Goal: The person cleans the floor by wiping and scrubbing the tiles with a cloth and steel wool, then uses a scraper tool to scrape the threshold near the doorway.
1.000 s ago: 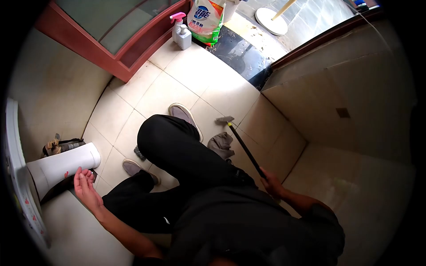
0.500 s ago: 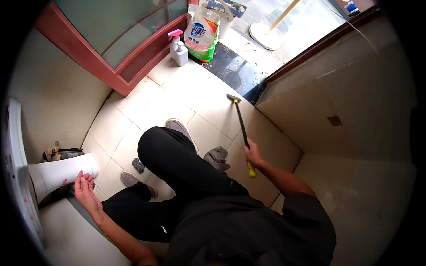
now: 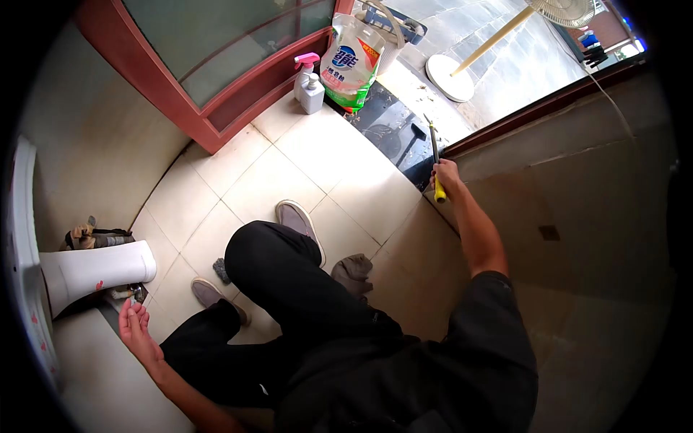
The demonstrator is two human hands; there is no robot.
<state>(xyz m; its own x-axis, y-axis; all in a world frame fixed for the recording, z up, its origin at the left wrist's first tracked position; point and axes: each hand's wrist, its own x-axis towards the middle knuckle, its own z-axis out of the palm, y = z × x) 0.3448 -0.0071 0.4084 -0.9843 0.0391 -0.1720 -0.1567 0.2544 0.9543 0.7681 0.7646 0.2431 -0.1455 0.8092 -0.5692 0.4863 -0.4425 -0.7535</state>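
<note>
My right hand [image 3: 447, 177] is wrapped round the handle of a long scraper [image 3: 434, 141], which has a black shaft and a yellow grip end. It is raised near the doorway, its head end seen almost edge-on above the black stone threshold [image 3: 386, 119], where a dark reflection of it shows. My left hand [image 3: 138, 330] holds nothing. Its palm is turned up and its fingers are loosely bent, close to the white pedestal [image 3: 101, 268] of a basin. A grey cloth [image 3: 352, 273] lies crumpled on the tiles beside my knee.
A pink-topped spray bottle [image 3: 305, 71], a white pump bottle [image 3: 312, 96] and a detergent bag [image 3: 351, 65] stand by the red-framed door [image 3: 209, 123]. Outside is a standing fan [image 3: 451, 78]. A dark scouring pad [image 3: 221, 270] lies between my shoes.
My right hand has moved forward and right with the scraper, lifting its head from the floor tiles to over the threshold. My left hand keeps its loose pose. The view has shifted slightly.
</note>
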